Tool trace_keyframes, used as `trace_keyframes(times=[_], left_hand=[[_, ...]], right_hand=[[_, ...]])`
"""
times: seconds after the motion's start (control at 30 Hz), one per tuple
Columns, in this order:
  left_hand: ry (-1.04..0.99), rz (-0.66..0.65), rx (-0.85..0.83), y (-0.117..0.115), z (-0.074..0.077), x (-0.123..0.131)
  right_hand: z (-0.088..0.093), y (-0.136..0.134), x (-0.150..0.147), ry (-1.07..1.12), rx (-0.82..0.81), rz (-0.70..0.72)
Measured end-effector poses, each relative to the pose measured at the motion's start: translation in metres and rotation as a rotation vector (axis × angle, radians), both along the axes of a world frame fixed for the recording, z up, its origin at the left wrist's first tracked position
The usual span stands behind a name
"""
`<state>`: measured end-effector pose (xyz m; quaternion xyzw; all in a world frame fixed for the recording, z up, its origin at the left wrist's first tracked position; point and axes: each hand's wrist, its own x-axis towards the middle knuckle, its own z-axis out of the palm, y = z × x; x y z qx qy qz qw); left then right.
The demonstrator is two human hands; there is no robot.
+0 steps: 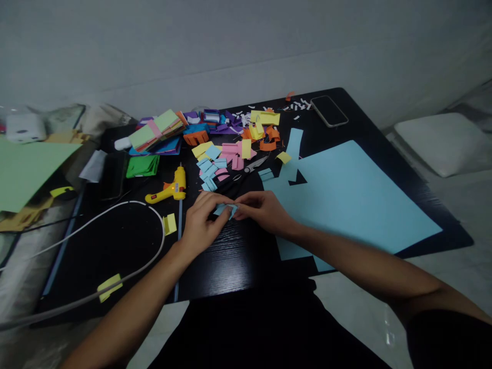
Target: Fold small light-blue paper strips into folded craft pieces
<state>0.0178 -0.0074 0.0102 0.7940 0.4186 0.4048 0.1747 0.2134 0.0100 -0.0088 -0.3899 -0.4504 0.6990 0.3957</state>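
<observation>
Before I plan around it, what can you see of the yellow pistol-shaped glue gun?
The yellow, plastic-looking, pistol-shaped glue gun lies on its side on the black wood-grained table, beyond the left hand and untouched. Its nozzle points away from the person, its handle leftward; an orange trigger shows.

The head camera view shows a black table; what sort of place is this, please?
Probably an indoor papercraft workspace: the black table holds a yellow glue gun, scissors and a large light-blue sheet.

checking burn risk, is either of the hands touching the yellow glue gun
No, the left hand and right hand meet at a small blue paper piece, apart from the yellow glue gun.
</observation>
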Motion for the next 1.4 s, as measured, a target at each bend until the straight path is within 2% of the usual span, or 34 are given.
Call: trace_keyframes(times=[0.3,0.73,0.93,1.07,1.23,1.4], left_hand=[[-0.019,0.018,-0.042,0.0,-0.001,-0.001],[-0.044,0.046,-0.083,-0.002,-0.001,0.002],[-0.001,0.032,-0.039,-0.001,0.0,-0.001],[-0.012,0.011,-0.075,-0.001,-0.002,-0.002],[-0.025,0.042,-0.082,-0.003,-0.005,-0.002],[-0.006,0.002,-0.044,-0.003,-0.004,-0.001]], right_hand=[[0.002,-0.002,0.001,0.079,-0.041,0.029],[0.003,-0.003,0.0,0.048,-0.057,0.018],[0.002,-0.005,0.002,-0.11,0.139,-0.035],[0.004,-0.007,0.003,-0.19,0.244,-0.053],[0.006,-0.009,0.001,-0.195,0.316,-0.129],[0.007,-0.011,-0.001,-0.18,0.353,-0.192]])
